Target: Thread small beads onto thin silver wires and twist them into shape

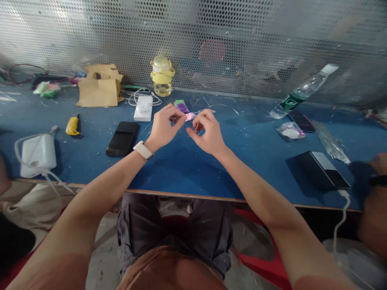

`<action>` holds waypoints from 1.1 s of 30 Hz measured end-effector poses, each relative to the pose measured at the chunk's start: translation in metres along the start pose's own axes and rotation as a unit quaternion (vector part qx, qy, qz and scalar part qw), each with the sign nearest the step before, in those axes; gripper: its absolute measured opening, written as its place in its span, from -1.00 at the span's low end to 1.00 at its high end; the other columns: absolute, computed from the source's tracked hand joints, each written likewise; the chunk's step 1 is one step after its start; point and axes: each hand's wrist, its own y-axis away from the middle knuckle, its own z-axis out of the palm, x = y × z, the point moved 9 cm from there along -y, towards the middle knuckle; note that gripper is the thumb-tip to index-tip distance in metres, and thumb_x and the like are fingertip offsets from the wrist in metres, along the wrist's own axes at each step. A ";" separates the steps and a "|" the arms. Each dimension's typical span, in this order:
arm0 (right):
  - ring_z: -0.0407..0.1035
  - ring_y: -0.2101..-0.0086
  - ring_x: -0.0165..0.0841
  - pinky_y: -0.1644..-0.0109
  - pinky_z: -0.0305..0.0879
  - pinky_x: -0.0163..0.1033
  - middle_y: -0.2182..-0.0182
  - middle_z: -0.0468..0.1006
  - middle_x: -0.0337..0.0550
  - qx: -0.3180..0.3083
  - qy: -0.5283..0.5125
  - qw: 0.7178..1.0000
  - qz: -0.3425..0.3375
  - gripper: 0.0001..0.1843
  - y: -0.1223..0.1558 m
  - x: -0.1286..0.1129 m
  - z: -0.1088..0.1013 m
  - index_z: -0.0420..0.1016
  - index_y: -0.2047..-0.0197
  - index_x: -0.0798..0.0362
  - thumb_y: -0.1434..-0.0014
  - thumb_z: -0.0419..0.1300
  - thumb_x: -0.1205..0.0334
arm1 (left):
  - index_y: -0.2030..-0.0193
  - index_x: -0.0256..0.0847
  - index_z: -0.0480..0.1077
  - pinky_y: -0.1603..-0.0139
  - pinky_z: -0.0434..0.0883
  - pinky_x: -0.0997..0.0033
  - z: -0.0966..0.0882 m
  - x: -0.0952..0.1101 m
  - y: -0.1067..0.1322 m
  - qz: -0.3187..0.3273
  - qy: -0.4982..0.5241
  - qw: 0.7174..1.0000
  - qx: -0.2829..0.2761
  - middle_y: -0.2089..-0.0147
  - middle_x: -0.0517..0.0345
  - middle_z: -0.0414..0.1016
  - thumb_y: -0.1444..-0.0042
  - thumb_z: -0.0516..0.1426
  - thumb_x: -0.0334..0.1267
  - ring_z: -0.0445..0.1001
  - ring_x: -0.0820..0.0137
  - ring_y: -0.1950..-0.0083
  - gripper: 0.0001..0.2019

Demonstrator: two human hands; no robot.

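Note:
My left hand point(167, 125) is raised over the blue table, thumb and forefinger pinched together. Whatever sits in that pinch is too small to make out. A small pink piece point(190, 117) shows right at its fingertips; whether it is held or lies behind them I cannot tell. Facing it, my right hand point(208, 132) has its fingers curled in towards the thumb, and anything between them is too fine to name. Just beyond the hands lie a purple packet point(182, 107) and a green packet point(179, 102).
A black phone point(122, 138), a white power bank point(143, 108) and a yellow-handled cutter point(73, 125) lie left. Behind stands a yellow drinking bottle point(162, 77) by the perforated metal panel point(248, 48). Rightward are a tilted water bottle point(302, 93) and a dark box-shaped device point(322, 171).

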 end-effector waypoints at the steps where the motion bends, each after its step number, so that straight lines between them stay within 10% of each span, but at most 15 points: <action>1: 0.38 0.36 -0.37 0.17 0.49 -0.13 0.21 0.47 -0.21 -0.003 -0.013 1.000 0.003 -0.70 0.000 0.000 0.001 0.38 0.27 -0.05 -0.37 0.37 0.03 | 0.24 -0.14 0.61 0.18 0.59 0.28 0.001 -0.001 0.000 -0.002 0.004 1.000 -0.004 0.22 0.10 0.62 -0.40 0.33 -0.28 0.54 0.40 0.25 -0.87; 10: 0.46 0.42 -0.37 0.31 0.43 -0.17 0.38 0.53 -0.25 0.004 -0.202 0.975 0.089 -0.49 -0.002 0.009 0.005 0.54 0.27 -0.05 -0.42 0.36 -0.33 | 0.22 -0.15 0.60 0.23 0.49 0.40 -0.001 -0.007 -0.003 -0.028 0.089 0.996 -0.006 0.24 0.12 0.64 -0.44 0.35 -0.12 0.53 0.45 0.26 -0.79; 15: 0.47 0.43 -0.39 0.30 0.43 -0.19 0.42 0.53 -0.27 0.029 -0.235 0.968 0.087 -0.52 -0.004 0.004 0.001 0.59 0.28 -0.06 -0.44 0.37 -0.29 | -0.15 -0.15 0.61 0.16 0.57 0.42 0.021 -0.004 0.006 -0.044 0.122 0.989 -0.077 -0.03 0.00 0.72 -0.52 0.26 -0.04 0.68 0.40 0.10 -0.73; 24: 0.33 0.54 -0.48 0.45 0.32 -0.27 0.51 0.42 -0.33 0.091 -0.334 0.924 0.160 -0.32 -0.006 0.023 -0.005 0.39 0.51 -0.04 -0.28 0.46 -0.41 | -0.18 -0.25 0.57 -0.18 0.59 0.17 0.042 0.007 0.017 0.065 -0.045 0.980 -0.184 -0.10 -0.12 0.69 -0.48 0.03 -0.47 0.68 0.22 -0.13 -0.68; 33: 0.07 0.66 -0.55 0.62 -0.04 -0.32 0.66 0.22 -0.41 0.101 -0.400 0.873 0.260 -0.27 -0.006 0.039 -0.009 0.19 0.58 -0.05 -0.11 0.58 -0.25 | -0.10 -0.19 0.62 -0.25 0.49 -0.01 0.049 -0.019 0.017 0.029 -0.143 0.962 -0.232 -0.05 -0.07 0.73 -0.59 -0.01 -0.27 0.62 0.13 -0.08 -0.66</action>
